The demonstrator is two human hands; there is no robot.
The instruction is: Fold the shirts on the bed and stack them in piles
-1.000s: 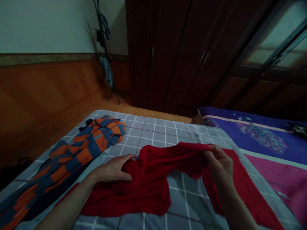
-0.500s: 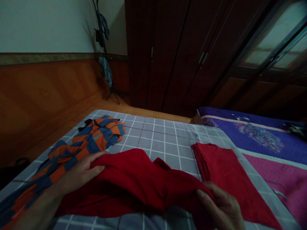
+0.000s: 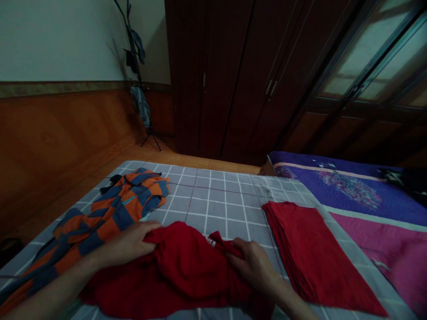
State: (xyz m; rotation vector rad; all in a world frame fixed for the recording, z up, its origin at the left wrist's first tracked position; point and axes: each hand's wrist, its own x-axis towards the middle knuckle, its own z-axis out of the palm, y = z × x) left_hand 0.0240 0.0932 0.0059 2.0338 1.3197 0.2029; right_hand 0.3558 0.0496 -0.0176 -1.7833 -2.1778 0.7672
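Red garment (image 3: pixel 187 275): on the near part of the bed (image 3: pixel 222 200), in front of you, between your two hands. Colour a deep, even red; fabric soft and thin-looking, unfolded and rumpled, with the middle bunched into rounded swells and dark creases running down toward you. The upper edge is uneven, humped at centre, with a small peak toward the right; a small white mark (image 3: pixel 211 242) shows just beside that peak, its lettering too small to read. The lower part spreads loosely over the grey sheet with white grid lines. Left hand (image 3: pixel 142 242): grip narrow, thumb and fingers pinching the upper left edge. Right hand (image 3: pixel 250 260): grip narrow, thumb and fingers closed on a gathered fold at the upper right, near the white mark. To the right, apart from the garment, lies a folded red stack (image 3: pixel 322 255), flat, its layered edges visible along the left side. To the left, beyond your left forearm, an orange and blue checked garment (image 3: pixel 128 204) lies crumpled, a small pale label on it.
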